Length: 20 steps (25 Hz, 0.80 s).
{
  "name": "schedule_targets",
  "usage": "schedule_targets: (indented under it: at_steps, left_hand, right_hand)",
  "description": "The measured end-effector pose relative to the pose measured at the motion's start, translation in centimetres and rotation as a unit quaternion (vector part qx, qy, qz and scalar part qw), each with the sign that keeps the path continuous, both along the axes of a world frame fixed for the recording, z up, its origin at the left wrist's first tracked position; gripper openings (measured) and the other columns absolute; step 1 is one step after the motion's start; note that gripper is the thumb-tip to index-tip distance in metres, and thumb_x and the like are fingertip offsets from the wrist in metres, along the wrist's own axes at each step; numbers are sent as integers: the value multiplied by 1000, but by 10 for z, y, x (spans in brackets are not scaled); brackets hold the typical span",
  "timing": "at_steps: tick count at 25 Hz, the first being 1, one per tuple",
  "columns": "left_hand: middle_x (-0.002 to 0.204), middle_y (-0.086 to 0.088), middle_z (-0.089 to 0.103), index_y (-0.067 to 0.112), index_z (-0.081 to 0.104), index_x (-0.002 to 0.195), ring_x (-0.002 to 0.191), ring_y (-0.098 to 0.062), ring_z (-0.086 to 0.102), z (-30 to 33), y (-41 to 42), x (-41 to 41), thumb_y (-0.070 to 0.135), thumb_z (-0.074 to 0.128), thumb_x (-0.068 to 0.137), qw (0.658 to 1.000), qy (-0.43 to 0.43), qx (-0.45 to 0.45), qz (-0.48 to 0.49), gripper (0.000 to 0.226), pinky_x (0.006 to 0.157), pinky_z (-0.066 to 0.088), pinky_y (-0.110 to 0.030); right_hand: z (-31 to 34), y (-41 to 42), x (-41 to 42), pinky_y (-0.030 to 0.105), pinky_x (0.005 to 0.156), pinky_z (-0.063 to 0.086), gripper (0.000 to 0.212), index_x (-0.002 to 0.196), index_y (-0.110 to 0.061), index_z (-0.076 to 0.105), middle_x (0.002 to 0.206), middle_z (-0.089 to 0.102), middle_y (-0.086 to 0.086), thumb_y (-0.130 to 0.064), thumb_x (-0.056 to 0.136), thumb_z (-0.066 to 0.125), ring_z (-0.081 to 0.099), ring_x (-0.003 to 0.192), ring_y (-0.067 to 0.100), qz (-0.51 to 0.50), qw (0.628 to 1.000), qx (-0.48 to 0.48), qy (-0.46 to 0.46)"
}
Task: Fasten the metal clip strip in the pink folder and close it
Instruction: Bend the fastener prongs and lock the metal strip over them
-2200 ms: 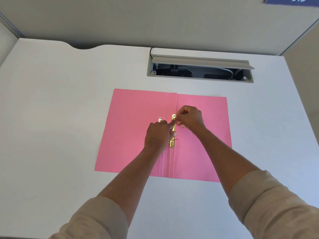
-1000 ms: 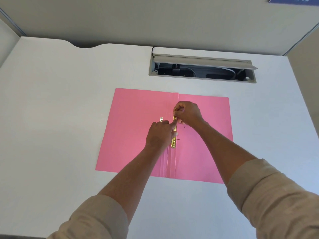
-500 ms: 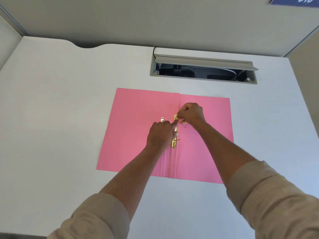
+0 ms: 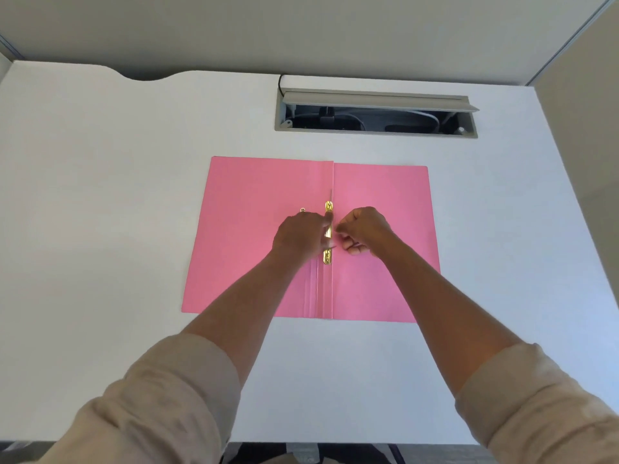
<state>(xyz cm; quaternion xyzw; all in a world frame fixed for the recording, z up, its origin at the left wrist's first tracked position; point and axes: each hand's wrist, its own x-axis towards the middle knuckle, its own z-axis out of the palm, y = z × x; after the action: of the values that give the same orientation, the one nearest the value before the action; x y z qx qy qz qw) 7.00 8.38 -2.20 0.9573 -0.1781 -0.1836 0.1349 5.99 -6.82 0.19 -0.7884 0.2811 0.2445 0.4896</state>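
The flat pink paper folder (image 4: 261, 236) is lying open on the white desk (image 4: 100, 195), the gold metal clip strip (image 4: 328, 236) running along its centre fold. The left hand (image 4: 298, 237) is pressing curled fingers on the strip's middle. Just right of the strip, the right hand (image 4: 363, 229) is hovering loosely clenched; whether it is pinching anything cannot be told. Beyond the folder, a grey cable tray (image 4: 375, 112) is sitting open.

Folder (image 4: 254, 236): plain pink, no pattern; clip strip (image 4: 328, 233): shiny gold metal; worktop (image 4: 100, 195): plain white; cable tray (image 4: 375, 113): grey frame, dark interior; sleeves (image 4: 167, 403): plain beige; partition wall (image 4: 301, 31): grey-beige.
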Motion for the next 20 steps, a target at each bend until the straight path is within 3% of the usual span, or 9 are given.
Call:
schedule_targets:
  at_steps: [2,5,10,13,15,18,20]
  left_hand:
    - [101,-1,68,26,59,128,98,-27,64,7,1,4,34,70,81,999,40,10,-4,48,78,55,-38]
    - [111,-2,65,33,47,143,104,-26,62,13,5,6,34,76,79,998,57,22,-21,71,83,56,-41]
    - [122,-6,64,33,41,148,113,-29,60,9,7,4,36,79,79,998,51,15,-21,79,89,54,-41]
    - [122,-7,64,30,43,148,113,-30,59,8,7,2,35,79,79,998,41,18,-32,78,89,54,-43]
    - [121,-7,65,29,45,147,112,-29,60,9,6,2,34,80,79,999,33,25,-34,77,87,54,-43]
    - [122,-7,64,28,47,145,113,-29,60,9,5,2,33,79,79,999,22,31,-38,73,86,55,-43]
    - [123,-6,64,29,46,145,113,-29,60,8,5,1,34,79,80,999,18,34,-37,74,85,55,-42]
  right_hand:
    - [2,6,-26,30,55,48,10,82,-4,63,74,59,18,-5,85,73,51,66,26,-1,999,32,40]
    - [0,13,-54,30,56,50,21,79,-6,60,72,62,16,-14,84,79,55,64,25,-8,997,52,55]
    - [-14,22,-72,42,63,61,3,84,-4,69,77,75,18,-2,84,67,61,54,24,-64,997,11,-43]
    - [-17,24,-74,47,71,64,16,78,-15,74,76,76,12,-7,85,61,66,58,24,-43,995,-42,-84]
    - [-16,24,-71,46,68,64,17,79,-12,74,78,77,14,-13,89,60,65,57,25,-42,995,-32,-79]
    - [-9,26,-64,34,54,57,31,83,-2,74,82,76,21,-29,93,62,58,51,25,-68,996,9,-55]
    - [-6,26,-59,32,57,58,20,84,-3,74,84,76,21,-18,91,64,63,54,27,-40,998,-10,-45]
